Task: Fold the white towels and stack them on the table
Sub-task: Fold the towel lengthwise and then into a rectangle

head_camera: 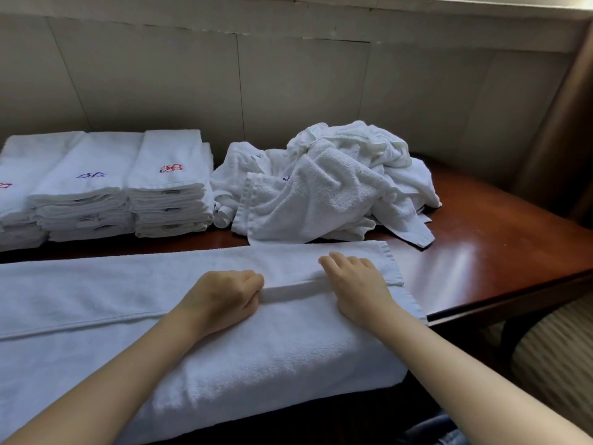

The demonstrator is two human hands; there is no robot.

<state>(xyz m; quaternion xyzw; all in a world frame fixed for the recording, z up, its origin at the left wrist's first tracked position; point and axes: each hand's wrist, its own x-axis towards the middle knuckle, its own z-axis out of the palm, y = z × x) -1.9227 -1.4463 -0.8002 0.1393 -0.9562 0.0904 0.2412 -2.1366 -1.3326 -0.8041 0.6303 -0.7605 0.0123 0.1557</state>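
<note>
Holds a long white towel point(96, 293) spread left to right across the near side of the dark wooden table point(481, 252), doubled lengthwise, with a hemmed edge running along its middle. Pinches that edge with the left hand point(224, 300), close to the towel's centre: fingers point(253, 279) curled tight, knuckles up, a raised ridge of terry beginning right at the fingertips. Rests the right hand point(356, 287) palm down just to the right, across the same ridge, its fingers point(337, 261) loosely straight, lying on the far layer of cloth and gripping nothing. Keeps the ridge between the two hands, touching both, with the towel's right end and its stitched hem just beyond the right hand. Farther back, on the far left of the table, three stacks of folded towels point(86, 187) side by side, red and blue embroidery on the top faces, small labels at the near folds. Just right of them, a heap of unfolded towels point(333, 184), crumpled, its near corners hanging close to the far edge of the spread towel. Behind it all, a pale panelled wall point(288, 91).
</note>
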